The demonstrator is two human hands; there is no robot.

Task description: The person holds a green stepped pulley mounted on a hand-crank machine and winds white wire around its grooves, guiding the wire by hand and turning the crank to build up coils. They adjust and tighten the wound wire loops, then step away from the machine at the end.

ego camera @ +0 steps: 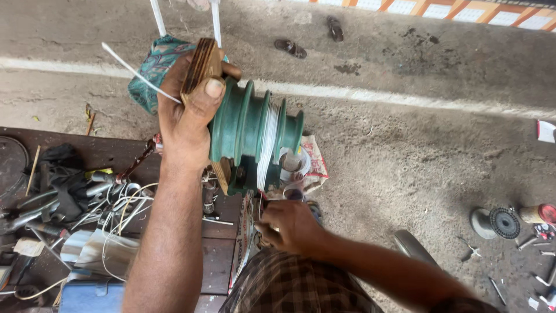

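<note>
A green stepped winding former point(255, 130) with several grooves sits between wooden end plates point(201, 65); pale thin wire point(267, 145) is wound in one groove. My left hand point(188, 113) grips the wooden plate at the former's left end, thumb on top. A white strip point(139, 74) sticks out past that hand. My right hand point(289, 225) is below the former, fingers pinched on the wire strand that runs down from the groove. Checked cloth over my lap point(289, 287) is at the bottom.
A dark wooden bench point(217, 264) at left carries tools, pliers, loose white wires point(124, 211) and metal sheet. A patterned teal cloth point(153, 66) lies behind. On the concrete floor are sandals point(291, 48), a wire spool point(498, 223) and scattered small parts at right.
</note>
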